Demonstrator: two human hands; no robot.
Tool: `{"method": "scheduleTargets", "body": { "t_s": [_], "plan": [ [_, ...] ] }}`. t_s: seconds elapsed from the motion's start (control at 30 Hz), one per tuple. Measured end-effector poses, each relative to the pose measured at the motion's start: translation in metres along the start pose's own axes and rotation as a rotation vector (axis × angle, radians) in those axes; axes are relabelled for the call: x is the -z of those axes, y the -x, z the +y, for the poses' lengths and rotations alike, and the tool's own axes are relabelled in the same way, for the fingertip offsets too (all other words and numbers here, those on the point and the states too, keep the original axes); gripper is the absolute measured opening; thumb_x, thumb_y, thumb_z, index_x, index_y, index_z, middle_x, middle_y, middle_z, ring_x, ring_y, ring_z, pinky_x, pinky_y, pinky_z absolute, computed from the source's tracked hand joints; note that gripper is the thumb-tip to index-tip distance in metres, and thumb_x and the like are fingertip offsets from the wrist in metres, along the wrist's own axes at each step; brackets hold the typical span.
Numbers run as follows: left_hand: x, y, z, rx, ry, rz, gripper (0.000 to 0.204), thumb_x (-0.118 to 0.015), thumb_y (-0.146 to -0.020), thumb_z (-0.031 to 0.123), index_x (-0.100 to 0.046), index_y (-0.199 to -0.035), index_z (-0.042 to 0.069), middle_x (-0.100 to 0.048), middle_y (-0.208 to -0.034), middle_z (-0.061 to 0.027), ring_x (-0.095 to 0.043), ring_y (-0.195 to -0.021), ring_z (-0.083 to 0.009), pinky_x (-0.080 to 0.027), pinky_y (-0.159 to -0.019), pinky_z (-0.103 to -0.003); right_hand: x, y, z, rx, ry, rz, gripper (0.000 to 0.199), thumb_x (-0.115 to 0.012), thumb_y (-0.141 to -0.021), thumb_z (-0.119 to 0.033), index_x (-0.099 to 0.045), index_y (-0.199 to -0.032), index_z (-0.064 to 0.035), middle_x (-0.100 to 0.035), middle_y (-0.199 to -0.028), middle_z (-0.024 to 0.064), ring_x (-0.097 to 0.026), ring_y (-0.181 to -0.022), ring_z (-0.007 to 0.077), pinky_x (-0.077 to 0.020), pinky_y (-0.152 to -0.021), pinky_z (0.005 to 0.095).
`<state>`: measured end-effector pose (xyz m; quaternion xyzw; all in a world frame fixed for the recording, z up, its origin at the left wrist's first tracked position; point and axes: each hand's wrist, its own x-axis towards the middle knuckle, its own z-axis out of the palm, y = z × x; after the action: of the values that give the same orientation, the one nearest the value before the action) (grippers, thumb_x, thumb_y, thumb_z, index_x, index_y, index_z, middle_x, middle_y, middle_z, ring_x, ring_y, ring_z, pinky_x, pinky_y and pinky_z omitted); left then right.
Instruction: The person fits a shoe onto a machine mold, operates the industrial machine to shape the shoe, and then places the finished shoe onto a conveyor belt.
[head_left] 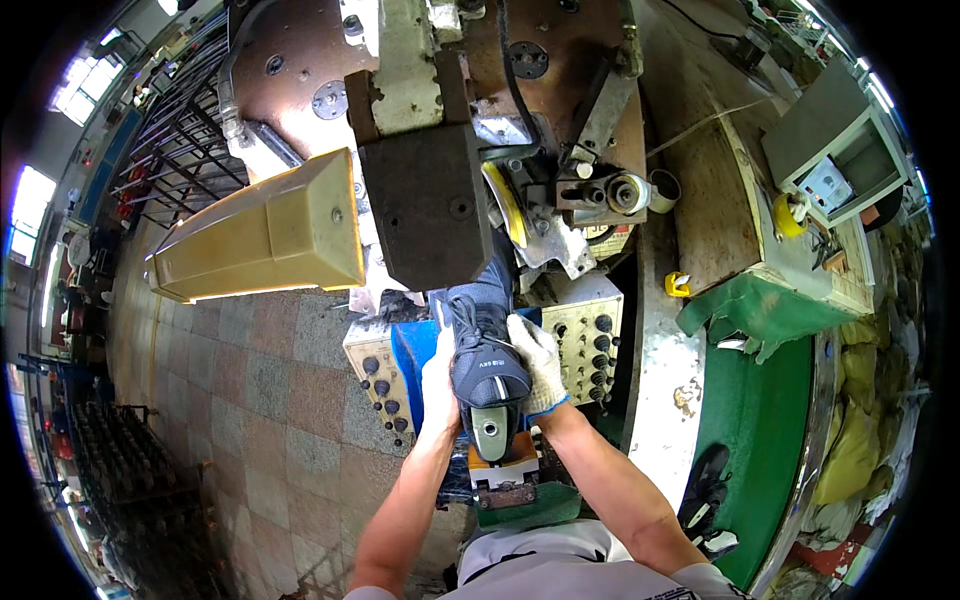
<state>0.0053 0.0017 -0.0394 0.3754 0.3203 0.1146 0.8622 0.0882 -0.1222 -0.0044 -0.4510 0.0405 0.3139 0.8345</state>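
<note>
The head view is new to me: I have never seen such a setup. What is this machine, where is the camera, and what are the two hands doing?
The picture comes from a fisheye camera on the person's head, looking down, so straight edges bend near the rim. Both gloved hands grip a dark laced shoe upper mounted on a last with a greenish heel end: the left hand on one side, the right hand on the other. The toe points into a big worn factory machine with a dark block above the shoe. Knob panels flank the shoe. To the right, another dark shoe lies on a green surface. A tan beam sticks out left.
</note>
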Motion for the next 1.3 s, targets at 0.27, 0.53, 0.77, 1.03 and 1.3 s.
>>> {"method": "scheduleTargets", "body": {
  "t_s": [0.27,0.53,0.77,1.03,1.3],
  "plan": [
    [0.003,-0.006,-0.018,-0.144,-0.020,-0.111,0.040,-0.046,-0.110,0.033,-0.065,-0.122,-0.001,-0.069,-0.103,-0.0013,-0.062,-0.087,-0.0093,-0.052,-0.079,-0.025,0.003,-0.006,-0.003,0.096,0.103,0.006,0.031,-0.062,-0.101,-0.033,-0.071,-0.101,-0.0027,-0.069,-0.090,0.0010,-0.061,-0.079,0.0086,-0.0500,-0.072,0.0269],
    [-0.008,0.006,-0.019,-0.384,-0.388,-0.111,0.037,-0.043,-0.110,0.028,-0.063,-0.121,0.000,-0.070,-0.100,-0.0048,-0.062,-0.088,-0.0131,-0.051,-0.083,-0.030,0.031,-0.016,0.012,0.055,0.160,0.015,0.034,-0.064,-0.100,-0.030,-0.071,-0.112,0.0004,-0.071,-0.100,0.0035,-0.063,-0.087,0.0113,-0.0516,-0.079,0.0282],
    [-0.012,0.018,0.011,-0.270,-0.481,-0.071,0.052,-0.040,-0.110,0.045,-0.068,-0.104,0.002,-0.069,-0.093,-0.0021,-0.061,-0.087,-0.0091,-0.050,-0.080,-0.028,0.021,-0.004,0.007,0.019,0.037,-0.039,0.036,-0.068,-0.098,-0.032,-0.070,-0.117,-0.0014,-0.071,-0.106,0.0035,-0.065,-0.092,0.0121,-0.0539,-0.083,0.0278],
    [-0.017,0.031,-0.010,-0.189,-0.107,-0.029,0.043,-0.039,-0.111,0.037,-0.068,-0.108,0.005,-0.068,-0.099,0.0008,-0.061,-0.090,-0.0100,-0.049,-0.089,-0.027,0.036,0.010,0.016,-0.110,-0.165,-0.188,0.042,-0.070,-0.097,-0.032,-0.065,-0.125,-0.0005,-0.069,-0.114,0.0040,-0.064,-0.101,0.0138,-0.0524,-0.091,0.0302],
    [-0.019,0.028,-0.007,-0.094,-0.070,-0.045,0.039,-0.040,-0.111,0.038,-0.068,-0.112,0.010,-0.070,-0.100,0.0008,-0.064,-0.092,-0.0118,-0.050,-0.089,-0.028,0.040,0.004,0.020,-0.079,-0.090,-0.127,0.034,-0.071,-0.097,-0.026,-0.068,-0.118,-0.0002,-0.070,-0.107,0.0021,-0.064,-0.093,0.0113,-0.0523,-0.086,0.0282]
  ]
}}
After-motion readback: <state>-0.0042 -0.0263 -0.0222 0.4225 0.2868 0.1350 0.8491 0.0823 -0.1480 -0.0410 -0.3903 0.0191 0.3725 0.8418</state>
